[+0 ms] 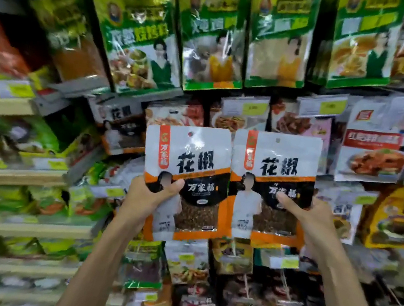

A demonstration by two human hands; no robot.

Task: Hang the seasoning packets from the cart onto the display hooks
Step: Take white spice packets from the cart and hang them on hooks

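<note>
The left hand (pixel 152 194) holds the left Sichuan pepper packet (pixel 189 161) at its lower left edge, with the thumb laid across the front and the other fingers hidden behind the packet. The right hand (pixel 312 221) holds the right Sichuan pepper packet (pixel 276 164) at its lower right edge in the same way, with the thumb on the front near the black band. Both packets are upright and side by side, and their inner edges touch or slightly overlap; I cannot tell which. Each packet is white on top, with an orange stripe and a clear window below that shows dark pepper, and each has a small hang hole (pixel 190 133) near the top edge. They are raised in front of the hanging display and are on no hook. Behind the left packet, a little up and to the left, a packet of the same kind (pixel 118 124) hangs in the display. Above is a row of green seasoning packets (pixel 213 36), and to the right hang white packets with a red label (pixel 376 152). Yellow price tags (pixel 254 108) sit above the middle rows. At the far left, wooden shelves (pixel 8 177) carry blurred green bags.
</note>
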